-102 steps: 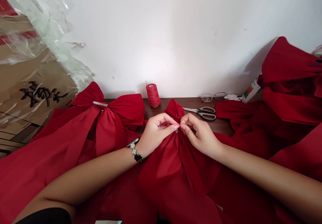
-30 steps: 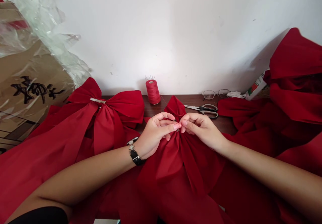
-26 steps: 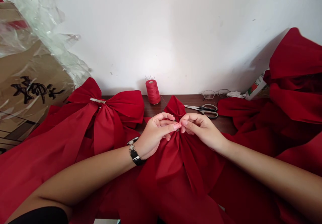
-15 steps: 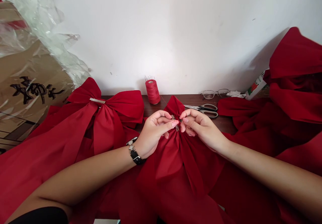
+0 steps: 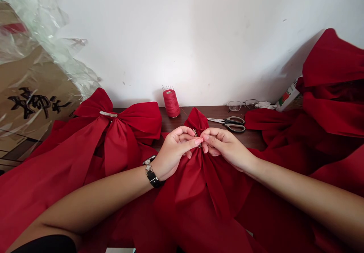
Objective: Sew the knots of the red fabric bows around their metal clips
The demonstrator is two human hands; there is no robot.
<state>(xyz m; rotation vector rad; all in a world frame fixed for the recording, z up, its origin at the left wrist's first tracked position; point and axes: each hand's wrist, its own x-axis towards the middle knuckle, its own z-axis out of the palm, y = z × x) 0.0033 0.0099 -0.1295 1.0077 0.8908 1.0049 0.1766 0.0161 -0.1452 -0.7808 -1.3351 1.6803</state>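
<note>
A large red fabric bow (image 5: 199, 181) lies in front of me on a dark wooden table (image 5: 256, 139). My left hand (image 5: 176, 150), with a watch at the wrist, and my right hand (image 5: 224, 147) meet at the bow's gathered middle. Both pinch the red cloth there, fingertips almost touching, around a small metal clip (image 5: 196, 135) set in the gather. A pleated end of the bow (image 5: 195, 119) sticks up just behind my fingers.
A finished red bow with a metal clip (image 5: 119, 128) lies to the left. A red thread spool (image 5: 171, 103) with needles stands by the white wall, with scissors (image 5: 231, 123) and glasses (image 5: 241, 104) to its right. Red fabric (image 5: 332, 94) piles at right; a plastic-covered cardboard box (image 5: 31, 90) stands at left.
Both hands have stayed at the bow's middle with only small finger shifts. The view has drifted a little, so everything sits slightly higher and more to the left.
</note>
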